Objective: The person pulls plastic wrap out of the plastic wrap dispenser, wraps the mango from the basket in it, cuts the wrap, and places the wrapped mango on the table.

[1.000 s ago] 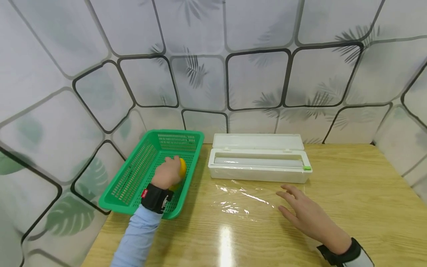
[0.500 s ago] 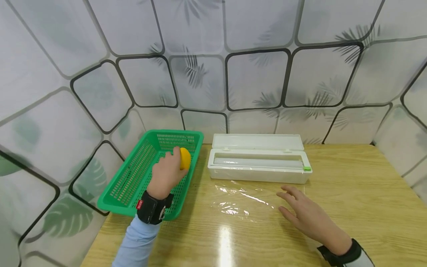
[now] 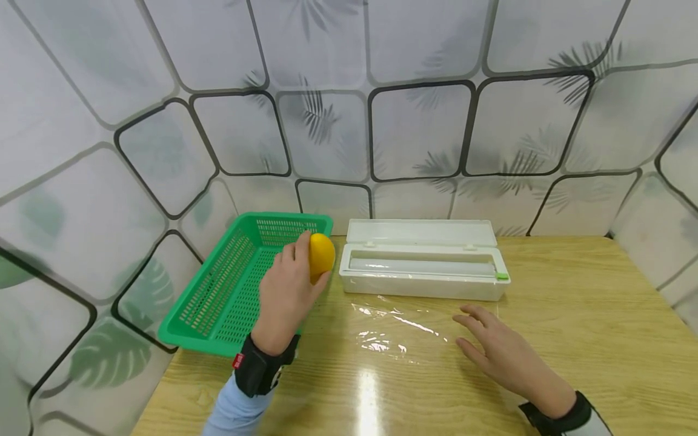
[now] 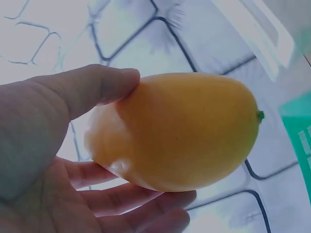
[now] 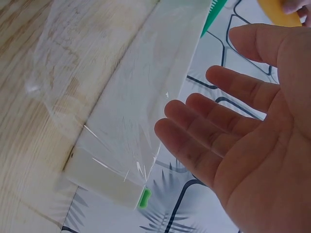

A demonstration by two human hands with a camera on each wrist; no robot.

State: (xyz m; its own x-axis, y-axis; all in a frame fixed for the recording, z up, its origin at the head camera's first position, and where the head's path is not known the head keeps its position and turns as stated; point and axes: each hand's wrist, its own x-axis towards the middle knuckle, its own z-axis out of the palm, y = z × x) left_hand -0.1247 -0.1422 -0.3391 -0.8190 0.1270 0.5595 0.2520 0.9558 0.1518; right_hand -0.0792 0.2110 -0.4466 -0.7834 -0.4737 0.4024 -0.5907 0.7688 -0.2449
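Observation:
A yellow mango (image 4: 184, 131) with a small green stem nub is gripped by my left hand (image 3: 286, 293), thumb on one side and fingers on the other. In the head view the mango (image 3: 322, 254) is raised over the right rim of a green slotted basket (image 3: 218, 346). My right hand (image 3: 498, 351) is held low over the table, palm down, with loose, spread fingers and nothing in them. Just left of its fingertips lies a clear sheet of cling film (image 3: 392, 330), drawn out from a white cling film dispenser (image 3: 425, 286).
The dispenser's lid (image 3: 420, 231) stands open at the back, and a green slider (image 3: 501, 275) sits at its right end. Behind the wooden table (image 3: 589, 315) rises a patterned wall covering (image 3: 420, 133). The basket stands at the table's left edge.
My left hand has lifted the mango from inside the basket and carried it up and right to the basket's rim. My right hand has stayed nearly still.

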